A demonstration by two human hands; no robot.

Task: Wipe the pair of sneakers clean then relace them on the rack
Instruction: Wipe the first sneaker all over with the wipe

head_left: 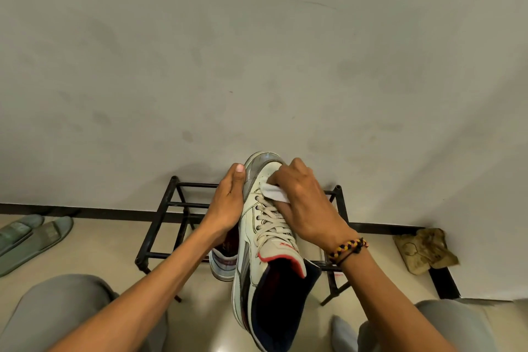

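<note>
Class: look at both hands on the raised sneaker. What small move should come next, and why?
Probably drag the folded white cloth forward over the toe cap: the right hand presses it just above the laces, while the left hand steadies the white lace-up sneaker.

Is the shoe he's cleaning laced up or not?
Laced up: white laces criss-cross the held sneaker while the right hand wipes its toe.

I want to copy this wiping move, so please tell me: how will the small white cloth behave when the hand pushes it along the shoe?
The white cloth looks soft and floppy: it bunches under the right hand. It is probably light. It may slide on the glossy toe of the sneaker.
</note>
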